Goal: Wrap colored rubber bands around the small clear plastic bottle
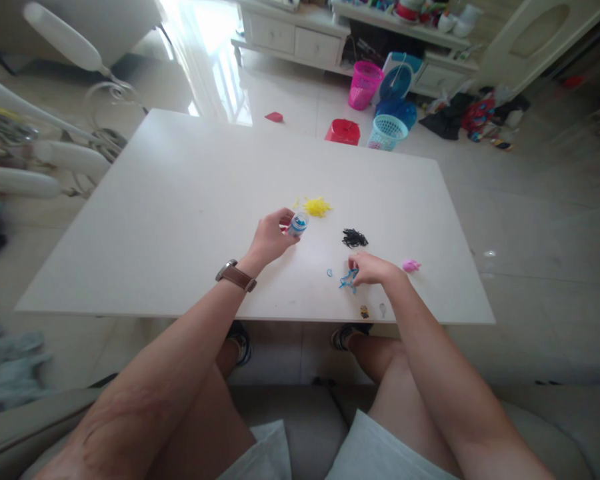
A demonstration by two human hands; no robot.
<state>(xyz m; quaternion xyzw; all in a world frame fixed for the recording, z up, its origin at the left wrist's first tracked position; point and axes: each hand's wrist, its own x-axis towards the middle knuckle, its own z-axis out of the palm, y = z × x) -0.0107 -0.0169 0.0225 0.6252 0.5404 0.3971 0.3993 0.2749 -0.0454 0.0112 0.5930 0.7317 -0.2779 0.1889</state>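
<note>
Holding: left hand has its grip closed around a small clear cylindrical jar with blue contents, frame centre. Right hand is at thin blue pieces, right of and below centre, on the white rectangular table; cannot tell whether that grip is closed. Black strand heap just above.

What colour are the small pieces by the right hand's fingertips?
The small pieces by the right hand are blue, best seen in the head view.
</note>
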